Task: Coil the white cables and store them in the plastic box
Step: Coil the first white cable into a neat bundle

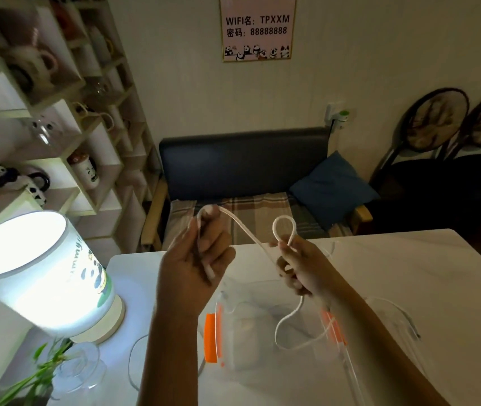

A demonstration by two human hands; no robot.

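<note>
White bench holds a glowing lamp on the left, a glass vase with green leaves, and one clear plastic box with orange clips, right under both raised hands. The left hand has its fingers closed on one end of a white cable. The right hand pinches a small loop of that cable, and the rest hangs over the box; a second cable lies on the bench to the right.
</note>
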